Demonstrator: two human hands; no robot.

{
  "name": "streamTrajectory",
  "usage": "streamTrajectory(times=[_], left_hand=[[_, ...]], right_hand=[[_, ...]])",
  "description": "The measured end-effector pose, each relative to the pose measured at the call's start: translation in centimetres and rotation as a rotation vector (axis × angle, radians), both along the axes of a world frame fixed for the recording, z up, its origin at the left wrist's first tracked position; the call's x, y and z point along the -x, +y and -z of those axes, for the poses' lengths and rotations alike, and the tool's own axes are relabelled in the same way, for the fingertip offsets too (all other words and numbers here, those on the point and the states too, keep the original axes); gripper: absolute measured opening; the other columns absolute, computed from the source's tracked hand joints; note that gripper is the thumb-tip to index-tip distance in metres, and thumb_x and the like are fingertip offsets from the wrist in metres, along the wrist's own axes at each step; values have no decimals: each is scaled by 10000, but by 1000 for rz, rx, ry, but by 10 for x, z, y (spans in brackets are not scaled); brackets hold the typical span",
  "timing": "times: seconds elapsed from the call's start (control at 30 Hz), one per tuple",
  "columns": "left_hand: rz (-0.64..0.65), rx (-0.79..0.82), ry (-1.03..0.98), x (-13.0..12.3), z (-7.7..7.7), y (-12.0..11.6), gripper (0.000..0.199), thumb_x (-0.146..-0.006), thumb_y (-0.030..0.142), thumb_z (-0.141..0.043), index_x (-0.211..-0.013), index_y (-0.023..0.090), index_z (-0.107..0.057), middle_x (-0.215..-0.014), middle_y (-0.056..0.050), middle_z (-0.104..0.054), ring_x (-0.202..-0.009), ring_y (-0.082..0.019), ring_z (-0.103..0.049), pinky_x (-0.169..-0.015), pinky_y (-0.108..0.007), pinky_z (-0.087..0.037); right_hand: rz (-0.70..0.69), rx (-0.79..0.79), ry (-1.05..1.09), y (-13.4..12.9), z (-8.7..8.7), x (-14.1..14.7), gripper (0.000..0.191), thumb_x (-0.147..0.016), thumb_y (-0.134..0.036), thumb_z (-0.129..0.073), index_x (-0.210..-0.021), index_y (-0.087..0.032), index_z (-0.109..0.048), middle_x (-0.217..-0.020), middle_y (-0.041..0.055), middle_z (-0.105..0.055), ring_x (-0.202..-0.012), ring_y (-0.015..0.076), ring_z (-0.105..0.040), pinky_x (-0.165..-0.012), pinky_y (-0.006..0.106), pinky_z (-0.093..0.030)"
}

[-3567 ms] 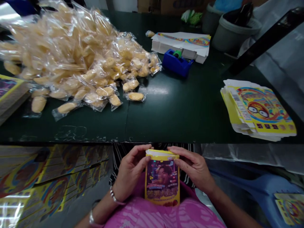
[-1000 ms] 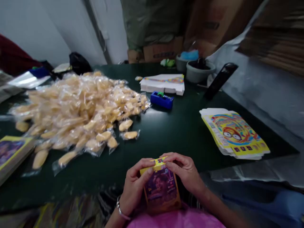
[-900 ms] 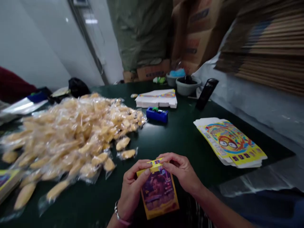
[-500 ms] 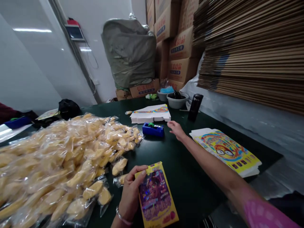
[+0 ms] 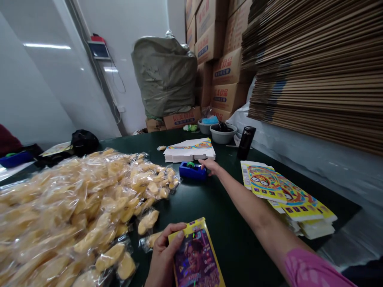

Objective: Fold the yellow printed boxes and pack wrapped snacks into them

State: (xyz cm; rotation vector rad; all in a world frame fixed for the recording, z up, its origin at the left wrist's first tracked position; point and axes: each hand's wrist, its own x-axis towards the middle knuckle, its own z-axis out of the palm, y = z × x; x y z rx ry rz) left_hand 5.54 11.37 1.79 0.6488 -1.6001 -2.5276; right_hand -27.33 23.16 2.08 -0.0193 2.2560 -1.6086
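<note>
My left hand grips a yellow and purple printed carton near the table's front edge, right beside the pile of clear bags holding pale yellow pieces. My right arm stretches across the dark green table, and my right hand lies on the right end of a blue tape dispenser. Whether its fingers grip the dispenser is hidden. Behind the dispenser stands a stack of white flattened cartons.
Fanned printed yellow carton blanks lie to the right of my arm. A black flask and a grey bowl stand at the table's far end. Stacked flattened cardboard and labelled boxes rise behind.
My right hand has let go of the carton and moved forward onto the dispenser. The view has lifted from the table. The yellow blanks now lie fanned, with one shifted left.
</note>
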Motion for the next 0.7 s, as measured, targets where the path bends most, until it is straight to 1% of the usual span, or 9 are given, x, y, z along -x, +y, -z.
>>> streamTrajectory(times=[0.13,0.27,0.37,0.5,0.6,0.7], left_hand=[[13,11,-14,1,2,1,462,-517,467,-880,-823,154,-733,-696,-37,-711,-579,-145,-590,-545,-226,-469],[44,35,-42,2,7,1,482,-542,489,-868,-855,154,-722,-703,-39,-719,-573,-145,-593,-540,-226,-466],[66,29,-53,3,12,0,477,-573,496,-854,-884,163,-710,-659,-18,-697,-558,-148,-595,-529,-227,-460],[69,25,-62,3,14,-1,465,-574,479,-853,-884,165,-706,-634,-9,-682,-551,-155,-600,-526,-233,-464],[75,40,-57,4,13,-1,472,-574,481,-855,-880,156,-705,-663,-20,-698,-555,-152,-602,-529,-232,-471],[72,64,-36,5,12,-1,460,-598,476,-848,-892,153,-703,-680,-27,-709,-546,-136,-596,-518,-215,-466]], right_hand=[[18,170,18,10,3,-9,262,-973,-345,-583,-1134,-138,-601,-1066,70,-631,-854,181,-643,-719,343,-568],[4,299,22,28,16,-23,223,-969,-310,-595,-1104,-133,-611,-1052,64,-634,-840,172,-643,-700,324,-569],[-5,317,-13,38,28,-29,200,-962,-286,-606,-1090,-132,-615,-1037,59,-636,-827,167,-642,-695,318,-569],[1,303,-87,40,39,-28,192,-966,-282,-604,-1080,-128,-615,-981,46,-640,-762,147,-639,-649,291,-565],[44,304,-110,36,41,-28,194,-966,-280,-604,-1084,-126,-613,-974,45,-641,-750,143,-639,-637,283,-565],[112,311,-110,31,37,-34,201,-966,-283,-604,-1096,-129,-611,-989,49,-641,-763,148,-641,-646,290,-568]])
